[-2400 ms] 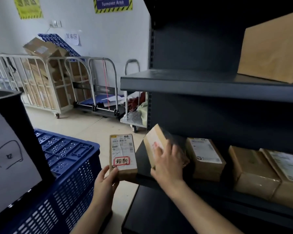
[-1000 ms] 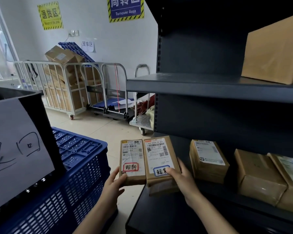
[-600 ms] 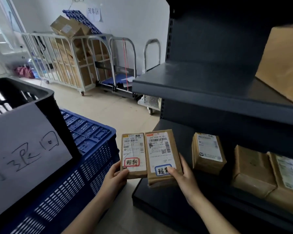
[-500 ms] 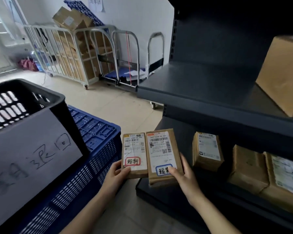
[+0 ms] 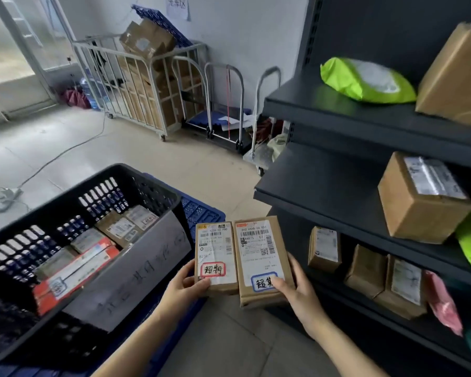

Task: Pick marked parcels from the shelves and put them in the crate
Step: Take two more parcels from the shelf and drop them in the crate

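Observation:
My left hand [image 5: 184, 288] grips a brown parcel with a red-framed mark [image 5: 215, 257] by its lower edge. Beside it my right hand [image 5: 297, 292] holds a slightly larger brown parcel with a blue-framed mark [image 5: 260, 254], thumb over the mark. Both parcels are side by side in the air, just left of the dark shelf unit [image 5: 324, 186]. The black crate [image 5: 152, 183] stands at lower left with several parcels inside and a handwritten paper sheet [image 5: 131, 270] on its near wall.
A blue crate [image 5: 201, 210] sits under the black one. Brown boxes [image 5: 419, 197] and green bags [image 5: 365, 80] lie on the shelves at right. Roll cages with cartons [image 5: 147, 85] and a hand trolley [image 5: 229, 104] stand at the back wall. A cable runs across the floor.
My right hand took the blue-marked parcel off the shelf and brought it beside the red-marked one. My view has since risen, showing the inside of the black crate.

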The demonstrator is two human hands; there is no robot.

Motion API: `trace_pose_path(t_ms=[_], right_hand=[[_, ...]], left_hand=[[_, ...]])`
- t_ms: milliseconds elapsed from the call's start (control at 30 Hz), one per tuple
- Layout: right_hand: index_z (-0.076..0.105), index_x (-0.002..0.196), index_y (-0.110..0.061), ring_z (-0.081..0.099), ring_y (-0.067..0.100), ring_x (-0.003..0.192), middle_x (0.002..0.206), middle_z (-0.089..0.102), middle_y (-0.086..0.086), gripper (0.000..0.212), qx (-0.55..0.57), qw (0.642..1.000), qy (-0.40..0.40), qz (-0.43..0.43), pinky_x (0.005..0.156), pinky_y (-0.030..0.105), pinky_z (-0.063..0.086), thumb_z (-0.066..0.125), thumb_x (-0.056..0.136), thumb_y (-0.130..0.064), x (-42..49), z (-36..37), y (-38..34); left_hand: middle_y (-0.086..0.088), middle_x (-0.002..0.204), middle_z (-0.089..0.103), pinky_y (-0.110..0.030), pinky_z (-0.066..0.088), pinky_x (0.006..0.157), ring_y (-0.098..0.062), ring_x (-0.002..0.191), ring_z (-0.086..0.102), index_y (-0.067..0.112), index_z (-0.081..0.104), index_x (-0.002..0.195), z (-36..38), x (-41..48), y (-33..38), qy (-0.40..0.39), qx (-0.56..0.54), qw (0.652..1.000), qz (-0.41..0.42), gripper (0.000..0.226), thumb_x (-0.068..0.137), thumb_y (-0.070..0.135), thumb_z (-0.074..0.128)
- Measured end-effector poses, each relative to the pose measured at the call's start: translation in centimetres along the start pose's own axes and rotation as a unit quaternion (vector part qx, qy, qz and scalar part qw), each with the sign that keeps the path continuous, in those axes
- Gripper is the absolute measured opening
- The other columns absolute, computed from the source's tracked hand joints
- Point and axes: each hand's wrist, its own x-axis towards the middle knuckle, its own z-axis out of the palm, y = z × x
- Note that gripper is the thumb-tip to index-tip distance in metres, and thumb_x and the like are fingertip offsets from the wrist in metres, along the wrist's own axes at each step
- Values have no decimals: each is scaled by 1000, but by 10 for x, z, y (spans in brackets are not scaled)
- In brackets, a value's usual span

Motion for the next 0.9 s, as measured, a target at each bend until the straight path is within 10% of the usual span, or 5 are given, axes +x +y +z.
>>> trace_pose_path(t_ms=[267, 900], right_hand=[[41, 119, -48, 56, -13, 103, 114, 60, -25, 54, -38, 998, -42, -42, 78, 12, 45, 65, 72, -38, -37, 12, -82], [37, 130, -39, 55, -1, 109, 118, 59, -16, 72, -63, 986, -132, -80, 77, 14, 46, 66, 64, -46, -75, 22, -111]], left_hand=[[-6, 102, 73, -28, 57, 78, -21, 97, 69, 31, 40, 133, -4, -75, 65, 15, -22, 998, 58, 70, 75, 17, 76], [-10, 104, 68, -30, 53, 81, -23, 96, 67, 27, 36, 137, 6, -169, 66, 121, -17, 988, 91, 66, 81, 12, 69]])
